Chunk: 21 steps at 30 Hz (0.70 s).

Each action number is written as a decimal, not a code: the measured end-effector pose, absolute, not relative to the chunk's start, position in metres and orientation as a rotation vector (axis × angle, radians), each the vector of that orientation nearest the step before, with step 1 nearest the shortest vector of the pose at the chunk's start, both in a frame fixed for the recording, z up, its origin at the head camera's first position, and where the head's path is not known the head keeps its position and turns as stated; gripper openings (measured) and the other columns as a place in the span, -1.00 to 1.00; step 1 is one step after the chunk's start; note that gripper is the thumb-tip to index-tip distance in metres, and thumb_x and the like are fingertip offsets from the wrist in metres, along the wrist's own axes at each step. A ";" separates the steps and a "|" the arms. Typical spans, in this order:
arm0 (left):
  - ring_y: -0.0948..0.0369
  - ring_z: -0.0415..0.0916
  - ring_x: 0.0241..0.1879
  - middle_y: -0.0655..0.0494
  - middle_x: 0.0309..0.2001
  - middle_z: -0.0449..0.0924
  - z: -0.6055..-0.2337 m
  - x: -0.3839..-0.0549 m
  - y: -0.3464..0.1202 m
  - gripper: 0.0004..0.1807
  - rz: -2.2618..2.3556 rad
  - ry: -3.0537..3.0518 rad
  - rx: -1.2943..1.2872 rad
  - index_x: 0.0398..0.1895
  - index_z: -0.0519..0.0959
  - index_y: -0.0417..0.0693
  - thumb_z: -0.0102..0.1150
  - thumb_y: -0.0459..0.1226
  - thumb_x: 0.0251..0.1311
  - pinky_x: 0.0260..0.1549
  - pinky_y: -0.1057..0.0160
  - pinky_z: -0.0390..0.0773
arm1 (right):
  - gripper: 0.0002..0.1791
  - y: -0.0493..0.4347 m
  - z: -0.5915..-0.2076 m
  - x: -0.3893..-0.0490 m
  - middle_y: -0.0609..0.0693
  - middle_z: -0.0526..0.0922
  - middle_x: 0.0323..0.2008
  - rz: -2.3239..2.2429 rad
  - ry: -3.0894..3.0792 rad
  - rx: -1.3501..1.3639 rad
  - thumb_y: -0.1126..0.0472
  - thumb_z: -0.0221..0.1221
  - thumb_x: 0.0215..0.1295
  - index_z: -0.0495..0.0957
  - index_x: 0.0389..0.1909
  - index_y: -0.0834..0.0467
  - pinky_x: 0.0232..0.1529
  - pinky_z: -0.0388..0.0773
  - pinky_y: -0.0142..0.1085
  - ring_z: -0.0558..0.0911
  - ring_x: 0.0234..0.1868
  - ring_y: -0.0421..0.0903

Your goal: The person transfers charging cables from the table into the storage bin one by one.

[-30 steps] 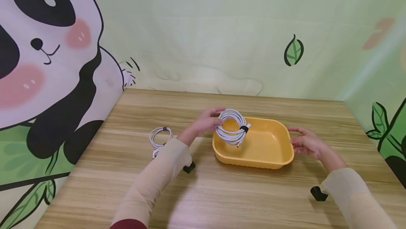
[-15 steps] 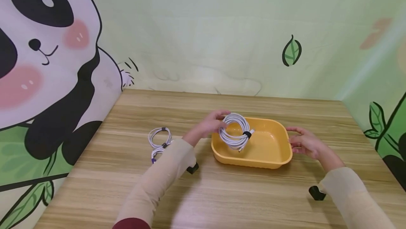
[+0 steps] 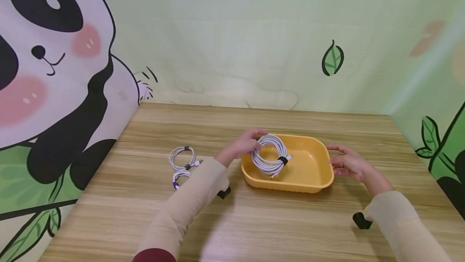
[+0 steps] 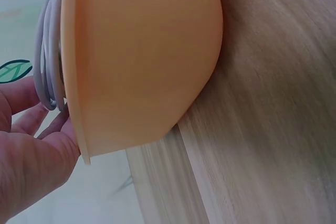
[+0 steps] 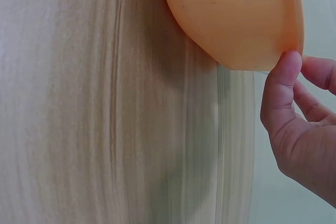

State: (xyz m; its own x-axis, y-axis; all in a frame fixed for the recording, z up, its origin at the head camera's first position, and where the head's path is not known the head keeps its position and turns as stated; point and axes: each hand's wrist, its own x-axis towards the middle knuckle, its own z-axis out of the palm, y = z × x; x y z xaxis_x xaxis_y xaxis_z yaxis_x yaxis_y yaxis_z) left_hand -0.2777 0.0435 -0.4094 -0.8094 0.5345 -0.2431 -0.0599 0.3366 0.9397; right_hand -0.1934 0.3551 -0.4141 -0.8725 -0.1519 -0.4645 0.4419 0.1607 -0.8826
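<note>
A coil of white charging cable (image 3: 269, 161), bound by a black strap, is held in my left hand (image 3: 247, 143) at the left end of a yellow plastic basin (image 3: 287, 188). The coil hangs within the rim; whether it touches the floor I cannot tell. In the left wrist view my left fingers (image 4: 23, 95) pinch the coil right beside the basin rim (image 4: 71, 66). My right hand (image 3: 350, 164) holds the basin's right end. Its thumb (image 5: 283, 74) presses the outer wall below the rim, with another finger at the edge.
Two smaller coils of white cable lie left of the basin: one with black straps (image 3: 181, 158), one with a blue tie (image 3: 181, 176) partly behind my left sleeve (image 3: 189, 205). The wooden tabletop (image 3: 276, 221) meets a printed cloth backdrop (image 3: 232, 68) behind.
My left hand has moved right and slightly down with the cable coil, lowering it into the basin's left side. More of the two smaller coils shows. The right hand has stayed at the rim.
</note>
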 end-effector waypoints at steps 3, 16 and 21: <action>0.25 0.25 -0.60 -0.14 -0.04 0.41 -0.409 -0.278 0.045 -0.42 1.458 2.115 0.422 0.13 0.33 -0.12 -0.08 -0.59 -0.04 -0.70 0.43 0.31 | -0.29 0.355 -0.414 -0.193 -0.10 0.50 -0.48 -1.758 1.995 0.278 0.36 -0.05 0.20 -0.18 0.31 0.22 -0.42 0.55 -0.40 0.50 -0.48 -0.24; 0.21 0.29 -0.38 -0.03 -0.20 0.41 -0.412 -0.277 0.051 -0.42 1.274 2.277 0.569 0.06 0.38 -0.14 -0.22 -0.65 -0.10 -0.68 0.44 0.24 | -0.28 0.354 -0.413 -0.193 -0.09 0.49 -0.49 -1.756 1.992 0.276 0.35 -0.04 0.20 -0.19 0.31 0.22 -0.43 0.55 -0.41 0.49 -0.49 -0.24; 0.22 0.29 -0.38 -0.03 -0.23 0.43 -0.414 -0.277 0.054 -0.44 1.232 2.321 0.621 0.02 0.40 -0.17 -0.25 -0.67 -0.10 -0.65 0.46 0.24 | -0.28 0.354 -0.413 -0.193 -0.09 0.50 -0.50 -1.758 1.991 0.273 0.35 -0.04 0.19 -0.18 0.31 0.21 -0.43 0.55 -0.41 0.50 -0.50 -0.24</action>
State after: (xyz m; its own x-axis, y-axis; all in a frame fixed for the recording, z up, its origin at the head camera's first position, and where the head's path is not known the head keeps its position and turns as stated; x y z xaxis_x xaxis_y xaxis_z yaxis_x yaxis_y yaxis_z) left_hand -0.2768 0.0538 -0.4139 -0.8032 0.5715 -0.1679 0.1812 0.5029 0.8451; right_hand -0.1930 0.3544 -0.4133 -0.8710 -0.1552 -0.4662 0.4434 0.1605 -0.8818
